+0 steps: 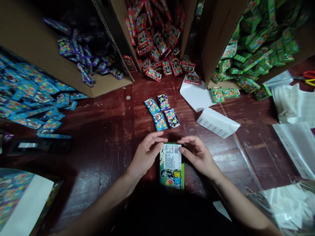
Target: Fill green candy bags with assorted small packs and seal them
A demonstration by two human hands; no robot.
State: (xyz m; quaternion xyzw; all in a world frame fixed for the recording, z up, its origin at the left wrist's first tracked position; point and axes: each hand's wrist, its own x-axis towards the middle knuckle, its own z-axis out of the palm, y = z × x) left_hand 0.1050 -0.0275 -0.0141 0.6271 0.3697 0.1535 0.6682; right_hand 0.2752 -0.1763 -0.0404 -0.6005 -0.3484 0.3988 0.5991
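Both my hands rest on a green printed packet [171, 173] that lies on the dark red wooden table [103, 137] just in front of me. A white barcode label [171, 156] sits on its top end. My left hand [145, 154] pinches the label's left edge, and my right hand [197, 154] pinches its right edge with fingers curled. Just beyond my hands lie several small packets [162, 111], blue and purple, set in two rows.
Open cardboard boxes stand around the back: blue packets [29, 98] at left, purple packets [81, 55], red packets [157, 42] in the middle, green packets [256, 52] at right. White label sheets [218, 122] and clear bags [292, 108] lie at right. Scissors [307, 78] lie far right.
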